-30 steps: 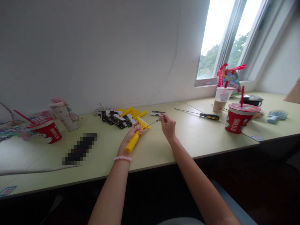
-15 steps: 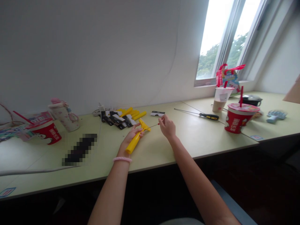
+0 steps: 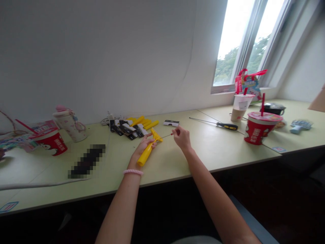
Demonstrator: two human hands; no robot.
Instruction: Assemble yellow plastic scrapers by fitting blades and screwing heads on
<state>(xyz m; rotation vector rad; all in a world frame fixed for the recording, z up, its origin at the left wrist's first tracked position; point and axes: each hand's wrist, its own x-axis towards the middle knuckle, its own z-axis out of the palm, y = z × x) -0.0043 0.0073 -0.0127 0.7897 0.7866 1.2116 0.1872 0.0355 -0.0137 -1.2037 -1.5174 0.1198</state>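
Observation:
My left hand (image 3: 140, 148) is wrapped round a yellow plastic tool handle (image 3: 145, 155). It is hollow at its near end and widens into a T-shaped head above the fingers. My right hand (image 3: 182, 138) is closed on a small screwdriver (image 3: 172, 134), of which a bit of red and a thin metal shaft show. The shaft points left, and its tip meets the yellow head or lies right at it; I cannot tell which. Behind the hands lies a black-and-white card (image 3: 171, 123). The right fingers hide most of the screwdriver's handle.
Black-and-white cards (image 3: 128, 129) and several yellow handles (image 3: 151, 124) are piled by the wall. A long screwdriver (image 3: 227, 126) lies to the right, near red cup (image 3: 260, 130) and a clear cup (image 3: 238, 113). Leftward are a bottle (image 3: 71, 125), another red cup (image 3: 54, 144) and a blurred-out dark object (image 3: 87, 162).
Both hands keep their grip and hardly move; the right fist looks slightly turned. The whole view has shifted a little. A dark rounded thing now shows at the left edge.

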